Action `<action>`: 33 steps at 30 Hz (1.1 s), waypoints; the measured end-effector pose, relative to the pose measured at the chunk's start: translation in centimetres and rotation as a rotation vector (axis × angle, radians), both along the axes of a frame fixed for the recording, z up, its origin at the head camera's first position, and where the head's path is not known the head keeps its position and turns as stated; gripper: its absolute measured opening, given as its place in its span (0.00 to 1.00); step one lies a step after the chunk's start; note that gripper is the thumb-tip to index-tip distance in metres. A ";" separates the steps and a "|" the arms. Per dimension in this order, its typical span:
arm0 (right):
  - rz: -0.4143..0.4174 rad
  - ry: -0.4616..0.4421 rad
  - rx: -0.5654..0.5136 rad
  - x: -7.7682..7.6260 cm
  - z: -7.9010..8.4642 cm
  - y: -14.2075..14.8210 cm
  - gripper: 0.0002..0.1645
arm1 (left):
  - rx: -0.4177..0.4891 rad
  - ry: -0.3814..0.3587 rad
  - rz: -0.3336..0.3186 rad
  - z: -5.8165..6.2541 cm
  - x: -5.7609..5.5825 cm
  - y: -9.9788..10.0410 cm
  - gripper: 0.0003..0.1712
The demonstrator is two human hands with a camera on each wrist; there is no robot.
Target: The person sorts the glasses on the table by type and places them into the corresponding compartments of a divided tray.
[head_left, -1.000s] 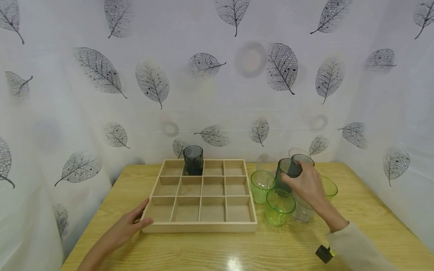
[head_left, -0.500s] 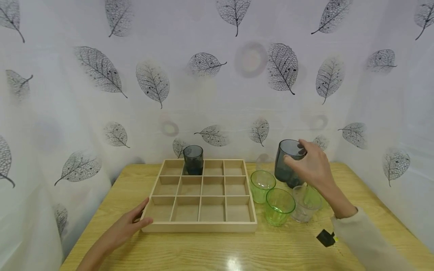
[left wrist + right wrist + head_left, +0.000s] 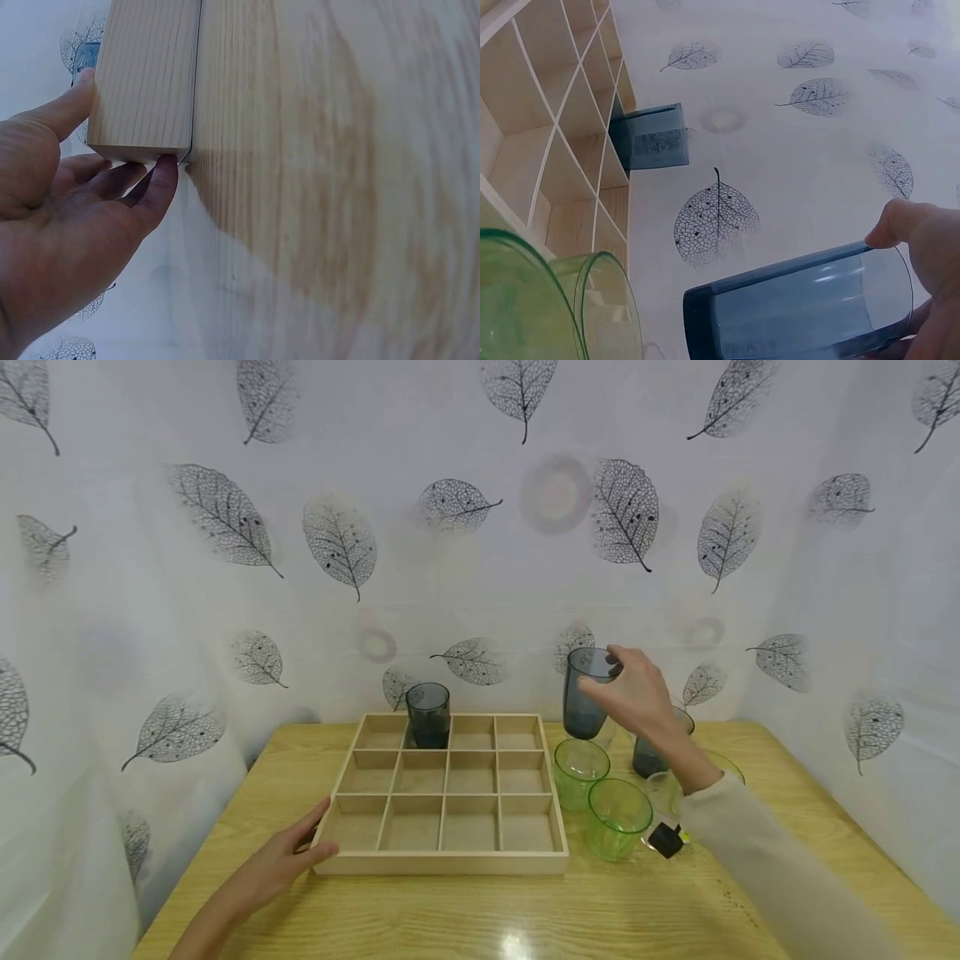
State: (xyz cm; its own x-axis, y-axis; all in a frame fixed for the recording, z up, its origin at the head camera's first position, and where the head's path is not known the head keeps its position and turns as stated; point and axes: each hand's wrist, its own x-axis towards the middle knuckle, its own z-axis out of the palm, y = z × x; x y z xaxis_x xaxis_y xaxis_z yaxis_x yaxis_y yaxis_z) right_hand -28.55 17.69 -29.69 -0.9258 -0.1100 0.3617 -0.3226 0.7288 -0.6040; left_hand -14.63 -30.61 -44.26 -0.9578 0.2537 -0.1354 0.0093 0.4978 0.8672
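My right hand (image 3: pixel 636 693) holds a smoky blue-grey glass (image 3: pixel 581 706) by its rim, thumb and fingers on either side. It hangs upright above the table, behind the green glasses. The right wrist view shows the same held glass (image 3: pixel 802 307) close up. With thumb and fingers, my left hand (image 3: pixel 281 860) grips the near left corner of a wooden compartment tray (image 3: pixel 442 863). The left wrist view shows the fingertips against the tray's end (image 3: pixel 142 112). Another smoky glass (image 3: pixel 428 718) stands upright in a back-row compartment, second from the left.
Right of the tray stand two green glasses (image 3: pixel 582 777) (image 3: pixel 618 822). Behind the right forearm are a smoky glass (image 3: pixel 651 756), a clear glass (image 3: pixel 660 789) and a green rim (image 3: pixel 731 766), partly hidden. A small black piece (image 3: pixel 666 841) hangs by the sleeve. A leaf-print curtain (image 3: pixel 480 568) backs the table.
My right hand has lifted the smoky glass out of the group and carried it left and up. The left hand and tray stay put.
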 end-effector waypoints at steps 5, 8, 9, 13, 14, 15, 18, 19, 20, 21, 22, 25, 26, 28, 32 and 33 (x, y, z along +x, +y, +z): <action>0.038 -0.018 -0.001 -1.6 -0.7 -2.3 0.46 | 0.000 -0.001 -0.003 0.0 0.0 0.0 0.46; 0.052 -0.023 -0.002 -2.3 -1.2 -3.8 0.46 | -0.002 -0.007 -0.001 0.0 -0.1 0.0 0.46; 0.057 -0.024 -0.003 -2.5 -1.4 -4.4 0.46 | -0.003 -0.007 -0.001 0.0 -0.1 0.0 0.46; 0.084 -0.032 0.001 -3.3 -2.1 -6.5 0.45 | -0.007 -0.010 -0.003 0.1 0.0 0.0 0.46; 0.085 -0.033 0.001 -3.5 -2.2 -7.0 0.46 | -0.006 -0.012 -0.003 0.1 0.0 0.0 0.46; 0.085 -0.036 0.004 -3.6 -2.3 -7.5 0.46 | -0.006 -0.012 -0.002 0.1 0.0 0.0 0.46; 0.076 -0.064 -0.002 -4.1 -2.4 -9.1 0.47 | -0.004 -0.017 0.005 0.1 0.0 0.0 0.47; 0.071 -0.077 -0.004 -4.2 -2.5 -9.7 0.48 | -0.004 -0.016 0.005 0.1 0.0 0.0 0.47; 0.067 -0.083 -0.010 -4.4 -2.6 -10.2 0.48 | -0.006 -0.014 0.005 0.1 0.0 0.0 0.47; 0.068 -0.093 -0.015 -4.6 -2.7 -10.8 0.48 | -0.009 -0.013 0.004 0.1 0.0 0.0 0.47; 0.067 -0.101 -0.021 -4.7 -2.8 -11.4 0.48 | -0.010 -0.013 0.003 0.2 0.0 -0.1 0.46; 0.064 -0.109 -0.033 -5.2 -3.5 -12.9 0.47 | -0.011 -0.012 -0.004 0.2 0.0 -0.1 0.46; 0.063 -0.110 -0.036 -5.4 -3.7 -13.4 0.47 | -0.012 -0.012 -0.005 0.2 0.0 -0.1 0.46; 0.057 -0.118 -0.038 -5.6 -4.1 -14.1 0.47 | -0.007 -0.014 -0.007 0.2 0.0 -0.1 0.46; 0.052 -0.123 -0.056 -6.0 -5.0 -15.2 0.47 | -0.005 -0.009 -0.009 0.2 0.0 0.0 0.46; 0.053 -0.120 -0.061 -6.0 -5.3 -15.4 0.47 | -0.005 -0.006 -0.009 0.3 0.0 0.1 0.46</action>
State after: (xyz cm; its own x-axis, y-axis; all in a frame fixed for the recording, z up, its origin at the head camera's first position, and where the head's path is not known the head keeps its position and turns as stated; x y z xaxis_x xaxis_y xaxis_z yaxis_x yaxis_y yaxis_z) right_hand -34.59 2.29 -34.95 -0.9563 -0.1414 0.2559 -0.2824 0.6736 -0.6830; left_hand -14.60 -30.55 -43.99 -0.9546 0.2618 -0.1420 0.0091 0.5023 0.8647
